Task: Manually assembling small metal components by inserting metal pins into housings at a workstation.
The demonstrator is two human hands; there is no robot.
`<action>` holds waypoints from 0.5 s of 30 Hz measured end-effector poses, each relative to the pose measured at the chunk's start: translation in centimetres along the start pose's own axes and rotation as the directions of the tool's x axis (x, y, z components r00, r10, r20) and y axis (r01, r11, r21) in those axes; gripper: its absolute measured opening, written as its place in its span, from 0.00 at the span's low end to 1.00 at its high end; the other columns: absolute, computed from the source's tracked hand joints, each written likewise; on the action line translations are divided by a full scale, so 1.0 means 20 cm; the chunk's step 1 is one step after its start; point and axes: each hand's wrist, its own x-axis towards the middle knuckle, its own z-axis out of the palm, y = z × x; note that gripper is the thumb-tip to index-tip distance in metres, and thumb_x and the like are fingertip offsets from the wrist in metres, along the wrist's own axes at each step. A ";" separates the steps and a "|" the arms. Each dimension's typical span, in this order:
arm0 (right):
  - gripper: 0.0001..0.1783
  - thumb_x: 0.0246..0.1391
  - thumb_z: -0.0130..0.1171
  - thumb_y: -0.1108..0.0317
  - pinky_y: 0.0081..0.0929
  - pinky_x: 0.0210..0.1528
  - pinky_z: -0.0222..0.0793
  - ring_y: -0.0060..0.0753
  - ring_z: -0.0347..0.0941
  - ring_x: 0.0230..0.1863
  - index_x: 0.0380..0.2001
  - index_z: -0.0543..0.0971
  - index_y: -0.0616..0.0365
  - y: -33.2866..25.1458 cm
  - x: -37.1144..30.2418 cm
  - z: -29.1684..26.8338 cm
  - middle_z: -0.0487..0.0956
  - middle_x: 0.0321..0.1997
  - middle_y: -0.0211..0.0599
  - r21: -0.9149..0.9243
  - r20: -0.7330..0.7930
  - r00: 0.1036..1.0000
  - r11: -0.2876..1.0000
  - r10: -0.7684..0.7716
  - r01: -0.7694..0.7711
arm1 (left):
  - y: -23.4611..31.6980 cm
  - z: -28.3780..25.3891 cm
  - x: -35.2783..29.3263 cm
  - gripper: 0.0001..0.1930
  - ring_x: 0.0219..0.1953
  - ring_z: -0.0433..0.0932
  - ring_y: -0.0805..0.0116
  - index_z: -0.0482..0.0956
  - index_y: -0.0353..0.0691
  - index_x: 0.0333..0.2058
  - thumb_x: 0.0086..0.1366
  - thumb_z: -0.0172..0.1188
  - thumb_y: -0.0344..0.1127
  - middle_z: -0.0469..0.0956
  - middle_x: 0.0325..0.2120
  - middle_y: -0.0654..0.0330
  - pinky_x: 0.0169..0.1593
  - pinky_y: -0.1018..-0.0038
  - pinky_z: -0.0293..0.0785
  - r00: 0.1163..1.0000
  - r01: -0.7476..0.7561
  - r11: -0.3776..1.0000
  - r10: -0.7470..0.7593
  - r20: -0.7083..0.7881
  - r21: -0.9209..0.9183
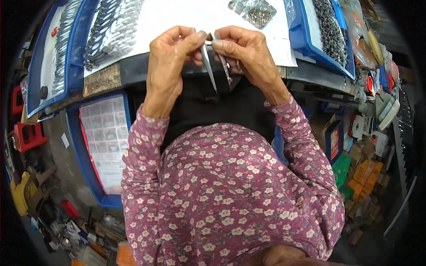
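Both hands are raised together at the bench's front edge. My left hand (pixel 167 57) pinches a tapered silver metal blade (pixel 208 67) between thumb and fingers, its point hanging down. In my right hand (pixel 250 49) is a second slim metal blade (pixel 226 68), also pointing down, with small round studs along it. The upper ends of the two pieces lie close together between the fingertips; whether they touch cannot be made out. Just beyond the hands, white paper (pixel 177 15) covers the bench. A clear plastic bag of small metal parts (pixel 259 17) lies on it.
Silver metal pieces (pixel 117 33) are heaped at the left, beside a blue tray (pixel 72 57) of similar parts. At the right, another blue tray (pixel 306 42) holds small black parts. A blue-framed board (pixel 80 146) leans below the bench. Boxes (pixel 364 177) crowd the lower right.
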 end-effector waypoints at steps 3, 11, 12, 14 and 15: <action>0.16 0.51 0.56 0.67 0.07 0.14 0.55 0.10 0.61 0.15 0.40 0.72 0.68 0.02 0.00 0.01 0.71 0.20 0.25 0.137 -0.001 0.999 0.990 -0.045 0.045 | -0.01 0.00 0.03 0.06 0.17 0.71 0.80 0.75 0.34 0.26 0.55 0.58 0.32 0.73 0.17 0.63 0.22 0.86 0.69 0.995 0.097 0.995 -0.098 -0.001 -0.026; 0.23 0.50 0.57 0.67 0.09 0.13 0.59 0.12 0.62 0.15 0.46 0.67 0.71 0.07 0.02 0.02 0.70 0.20 0.27 0.244 0.004 0.999 0.969 -0.035 0.033 | -0.05 0.00 0.07 0.07 0.18 0.72 0.80 0.75 0.34 0.26 0.54 0.58 0.33 0.74 0.18 0.63 0.22 0.86 0.71 0.991 0.136 0.989 -0.134 0.030 -0.057; 0.23 0.50 0.57 0.67 0.09 0.13 0.59 0.12 0.62 0.15 0.46 0.67 0.71 0.07 0.02 0.02 0.70 0.20 0.27 0.244 0.005 0.999 0.969 -0.037 0.034 | -0.06 0.00 0.08 0.07 0.18 0.72 0.80 0.75 0.34 0.27 0.54 0.58 0.33 0.74 0.19 0.63 0.22 0.86 0.71 0.991 0.130 0.990 -0.128 0.030 -0.055; 0.24 0.50 0.57 0.66 0.09 0.13 0.60 0.12 0.62 0.14 0.47 0.67 0.71 0.07 0.02 0.02 0.71 0.21 0.28 0.288 0.015 0.998 0.956 -0.056 0.049 | -0.06 0.00 0.08 0.07 0.18 0.72 0.79 0.75 0.34 0.27 0.54 0.58 0.33 0.74 0.19 0.63 0.22 0.86 0.72 0.992 0.124 0.991 -0.122 0.030 -0.053; 0.24 0.50 0.57 0.66 0.09 0.13 0.60 0.12 0.62 0.14 0.47 0.67 0.71 0.08 0.02 0.02 0.71 0.21 0.28 0.288 0.015 0.998 0.956 -0.056 0.050 | -0.07 0.00 0.08 0.07 0.18 0.72 0.79 0.75 0.34 0.27 0.54 0.58 0.33 0.74 0.20 0.63 0.22 0.86 0.72 0.990 0.137 0.989 -0.135 0.028 -0.049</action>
